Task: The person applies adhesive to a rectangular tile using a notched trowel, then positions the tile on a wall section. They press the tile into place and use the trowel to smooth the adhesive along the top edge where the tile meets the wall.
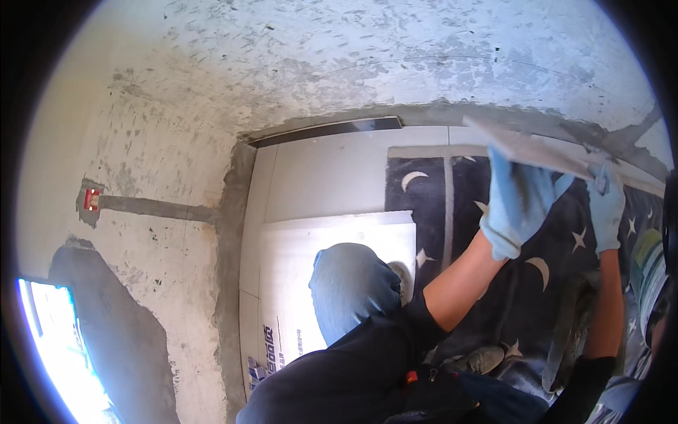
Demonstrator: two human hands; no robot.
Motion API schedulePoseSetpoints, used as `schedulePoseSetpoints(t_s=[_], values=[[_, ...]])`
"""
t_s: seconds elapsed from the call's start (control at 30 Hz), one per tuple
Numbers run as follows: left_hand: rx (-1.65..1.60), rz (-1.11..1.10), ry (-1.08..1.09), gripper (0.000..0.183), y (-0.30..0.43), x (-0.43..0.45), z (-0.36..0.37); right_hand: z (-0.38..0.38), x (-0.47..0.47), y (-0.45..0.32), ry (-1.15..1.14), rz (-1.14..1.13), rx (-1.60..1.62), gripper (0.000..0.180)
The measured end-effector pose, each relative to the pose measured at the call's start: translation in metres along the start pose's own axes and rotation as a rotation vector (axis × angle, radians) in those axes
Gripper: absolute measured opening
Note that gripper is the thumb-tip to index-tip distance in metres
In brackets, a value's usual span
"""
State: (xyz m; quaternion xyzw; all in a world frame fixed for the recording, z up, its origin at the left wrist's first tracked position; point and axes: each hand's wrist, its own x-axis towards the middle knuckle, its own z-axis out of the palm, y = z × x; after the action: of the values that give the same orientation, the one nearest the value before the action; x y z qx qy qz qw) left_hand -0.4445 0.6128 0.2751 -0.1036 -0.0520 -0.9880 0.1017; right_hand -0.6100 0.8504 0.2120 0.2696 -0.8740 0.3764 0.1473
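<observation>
A thin, flat, pale board or tile piece (529,150) is raised above the floor, slanting down to the right and slightly blurred. Both my hands wear light blue work gloves. The palm of my left hand (516,206) is against the underside of the piece, near its middle. At the lower right end, my right hand (605,204) has its fingers around the edge. Beneath them lies a dark mat (508,297) with pale moons and stars. Farther left, a dark skirting strip (328,131) runs along the foot of the wall.
Pale floor tiles (328,169) border the mat. A white printed sheet (286,254) lies beside my bent knee (355,286). Rough plaster walls (371,69) meet at a corner; the left one has a red electrical box (92,200). A shoe (479,360) rests on the mat.
</observation>
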Motion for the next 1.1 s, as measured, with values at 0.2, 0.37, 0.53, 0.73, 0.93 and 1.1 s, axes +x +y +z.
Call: schedulePoseSetpoints(t_s=[0.2, 0.37, 0.53, 0.73, 0.93, 1.1], values=[[-0.053, 0.051, 0.072, 0.095, 0.043, -0.032, -0.041, 0.053, -0.054, 0.011, -0.002, -0.122, -0.456, 0.011], [0.128, -0.088, 0.228, 0.086, 0.075, -0.036, -0.065, 0.078, -0.077, 0.022, 0.081, -0.363, -0.562, 0.016], [0.375, -0.13, 0.392, 0.047, 0.117, -0.071, -0.133, 0.089, -0.091, 0.004, -0.241, 0.09, -0.2, 0.024], [0.188, -0.267, 0.355, 0.056, 0.141, -0.106, -0.23, -0.027, -0.122, -0.007, -0.39, -0.153, -0.594, 0.023], [0.353, -0.412, 0.609, 0.064, 0.13, -0.178, -0.29, -0.178, -0.19, -0.053, -0.467, 0.418, -0.627, 0.036], [0.414, -0.898, 0.669, 0.062, 0.145, -0.178, -0.293, -0.24, -0.26, -0.079, -0.525, 0.83, -0.76, 0.038]])
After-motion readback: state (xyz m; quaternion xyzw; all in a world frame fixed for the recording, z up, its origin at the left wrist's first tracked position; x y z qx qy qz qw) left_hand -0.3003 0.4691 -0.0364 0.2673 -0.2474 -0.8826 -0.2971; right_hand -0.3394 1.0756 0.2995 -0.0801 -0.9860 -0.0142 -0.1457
